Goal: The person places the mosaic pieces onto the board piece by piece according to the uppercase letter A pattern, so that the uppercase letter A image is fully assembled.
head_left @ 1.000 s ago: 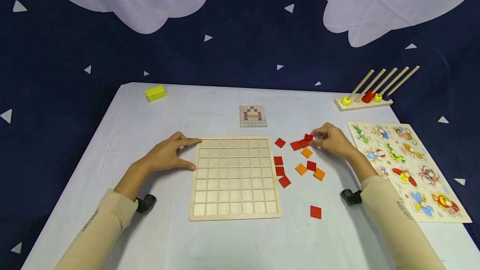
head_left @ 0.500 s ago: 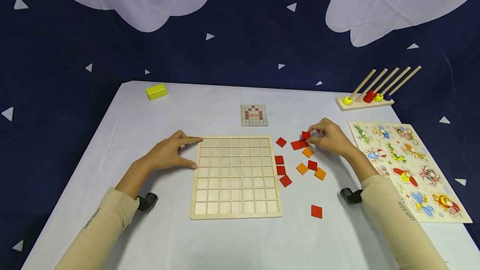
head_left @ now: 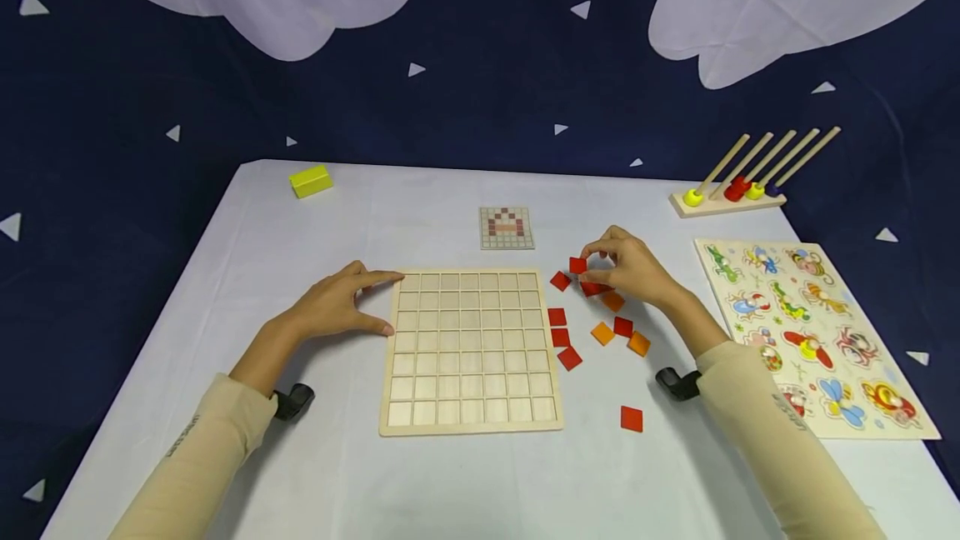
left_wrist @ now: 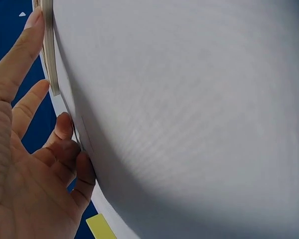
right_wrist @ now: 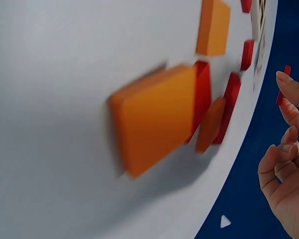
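Note:
A square wooden grid board point(head_left: 471, 352) lies on the white table, its cells bare. Thumb and index finger of my left hand point(head_left: 337, 304) touch the board's left edge near its far corner; the left wrist view has the fingertips against the board's side point(left_wrist: 49, 50). My right hand point(head_left: 633, 267) pinches a red square tile point(head_left: 577, 266) between thumb and finger, raised off the table; the right wrist view has this red tile point(right_wrist: 284, 85) edge-on. Below that hand lie loose red tiles point(head_left: 559, 337) and orange tiles point(head_left: 602, 334), some partly hidden by the fingers.
A small pattern card point(head_left: 506, 228) lies beyond the board. A yellow block point(head_left: 311, 182) sits at the far left. At the right are a peg stand with beads point(head_left: 727, 205) and an insect puzzle board point(head_left: 817, 340). One red tile point(head_left: 632, 419) lies nearer the front.
My right hand has lifted the red tile from the pile and carried it left towards the grid board. The left hand keeps its place at the board's edge.

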Demonstrator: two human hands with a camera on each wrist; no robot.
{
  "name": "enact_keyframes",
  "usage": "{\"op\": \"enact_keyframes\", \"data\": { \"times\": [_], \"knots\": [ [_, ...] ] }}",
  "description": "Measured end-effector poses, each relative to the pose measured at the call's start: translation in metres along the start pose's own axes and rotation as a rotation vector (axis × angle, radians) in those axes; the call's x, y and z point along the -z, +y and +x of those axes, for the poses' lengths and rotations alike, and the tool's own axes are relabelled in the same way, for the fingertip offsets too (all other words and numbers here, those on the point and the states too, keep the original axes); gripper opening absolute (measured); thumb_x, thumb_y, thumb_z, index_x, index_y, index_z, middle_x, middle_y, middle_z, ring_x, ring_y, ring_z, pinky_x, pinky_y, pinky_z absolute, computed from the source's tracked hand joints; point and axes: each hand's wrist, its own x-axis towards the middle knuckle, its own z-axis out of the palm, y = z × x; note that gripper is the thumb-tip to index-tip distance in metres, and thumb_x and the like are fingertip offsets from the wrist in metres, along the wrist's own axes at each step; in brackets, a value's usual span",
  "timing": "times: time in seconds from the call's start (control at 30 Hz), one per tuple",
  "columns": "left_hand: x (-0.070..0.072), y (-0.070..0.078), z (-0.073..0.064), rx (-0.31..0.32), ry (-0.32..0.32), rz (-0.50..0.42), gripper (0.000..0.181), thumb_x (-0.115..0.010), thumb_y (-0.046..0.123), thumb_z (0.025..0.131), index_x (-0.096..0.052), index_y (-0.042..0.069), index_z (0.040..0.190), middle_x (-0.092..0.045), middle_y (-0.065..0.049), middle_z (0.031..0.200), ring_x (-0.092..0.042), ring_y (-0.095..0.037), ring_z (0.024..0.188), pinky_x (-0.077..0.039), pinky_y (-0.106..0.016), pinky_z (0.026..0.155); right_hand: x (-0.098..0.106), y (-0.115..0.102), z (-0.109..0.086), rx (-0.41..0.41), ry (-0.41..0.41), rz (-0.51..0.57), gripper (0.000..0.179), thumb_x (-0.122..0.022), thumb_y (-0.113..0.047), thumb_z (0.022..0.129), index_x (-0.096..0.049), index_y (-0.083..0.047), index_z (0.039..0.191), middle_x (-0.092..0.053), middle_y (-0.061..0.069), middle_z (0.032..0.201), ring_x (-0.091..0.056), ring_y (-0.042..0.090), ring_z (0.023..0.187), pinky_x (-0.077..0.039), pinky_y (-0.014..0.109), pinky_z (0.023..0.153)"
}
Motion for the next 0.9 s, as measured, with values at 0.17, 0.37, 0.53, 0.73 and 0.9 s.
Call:
{"op": "enact_keyframes", "data": {
  "times": [0.17, 0.37, 0.53, 0.73, 0.9],
  "knots": [
    [0.001, 0.000, 0.000, 0.012, -0.008, -0.003, 0.091, -0.087, 0.054, 0.067, -0.051, 0.028, 0.146, -0.047, -0.004, 0.093, -0.037, -0.017, 0.072, -0.033, -0.032, 0.062, -0.009, -0.012, 0.007, 0.045, -0.011, 0.010, 0.023, -0.083, -0.010, 0.080, -0.074, -0.005, 0.101, -0.051, 0.012, 0.093, -0.047, 0.027, 0.090, -0.037, 0.037, 0.076],
    [0.003, 0.001, -0.001, 0.020, -0.014, -0.012, 0.092, -0.087, 0.054, 0.067, -0.050, 0.027, 0.146, -0.047, -0.004, 0.092, -0.037, -0.017, 0.072, -0.033, -0.032, 0.063, -0.019, -0.027, 0.013, 0.077, -0.033, 0.037, 0.025, -0.083, -0.010, 0.080, -0.074, -0.005, 0.102, -0.052, 0.012, 0.094, -0.046, 0.028, 0.088, -0.038, 0.036, 0.075],
    [0.003, 0.001, 0.000, 0.023, -0.017, -0.008, 0.092, -0.087, 0.055, 0.067, -0.050, 0.028, 0.147, -0.047, -0.004, 0.091, -0.037, -0.017, 0.072, -0.033, -0.032, 0.063, -0.027, -0.041, 0.018, 0.117, -0.053, 0.024, 0.025, -0.082, -0.012, 0.081, -0.074, -0.005, 0.103, -0.050, 0.013, 0.092, -0.045, 0.029, 0.084, -0.036, 0.036, 0.071],
    [0.003, 0.001, 0.001, 0.023, -0.019, -0.009, 0.092, -0.087, 0.055, 0.067, -0.050, 0.028, 0.147, -0.046, -0.004, 0.090, -0.037, -0.017, 0.071, -0.032, -0.032, 0.063, -0.038, -0.053, 0.025, 0.143, -0.070, 0.015, 0.024, -0.083, -0.011, 0.080, -0.074, -0.006, 0.102, -0.052, 0.012, 0.092, -0.045, 0.028, 0.084, -0.036, 0.036, 0.073],
    [0.002, 0.002, 0.000, 0.024, -0.022, -0.011, 0.092, -0.087, 0.055, 0.067, -0.050, 0.027, 0.146, -0.047, -0.004, 0.090, -0.038, -0.017, 0.072, -0.033, -0.032, 0.063, -0.048, -0.060, 0.027, 0.137, -0.106, 0.028, 0.024, -0.081, -0.014, 0.082, -0.074, -0.006, 0.104, -0.053, 0.012, 0.095, -0.047, 0.027, 0.086, -0.038, 0.037, 0.076]
  ]
}}
